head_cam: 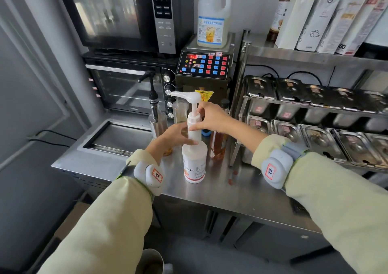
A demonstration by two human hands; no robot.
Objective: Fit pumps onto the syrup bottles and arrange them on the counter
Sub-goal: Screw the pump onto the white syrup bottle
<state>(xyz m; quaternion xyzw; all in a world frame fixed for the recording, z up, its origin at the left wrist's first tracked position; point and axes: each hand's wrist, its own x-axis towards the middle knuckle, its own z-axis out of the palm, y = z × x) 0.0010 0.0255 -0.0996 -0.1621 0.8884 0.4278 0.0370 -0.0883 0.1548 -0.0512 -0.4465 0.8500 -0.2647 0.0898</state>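
A white syrup bottle (194, 164) with a red-and-white label stands upright on the steel counter (241, 192). A white pump (190, 98) sits in its neck, spout pointing left. My left hand (178, 135) wraps the bottle's neck from the left. My right hand (210, 117) pinches the pump's white collar from the right. Behind stand a glass bottle with a black pump (156, 114), a clear bottle (180, 109) and an amber-filled bottle (219, 145), partly hidden by my hands.
A sugar dispenser machine (202, 72) with a jug (213, 15) on top stands behind the bottles. Two ovens (126, 49) are stacked at the back left. A rack of lidded steel containers (315, 114) fills the right. A recessed well (117, 137) lies left.
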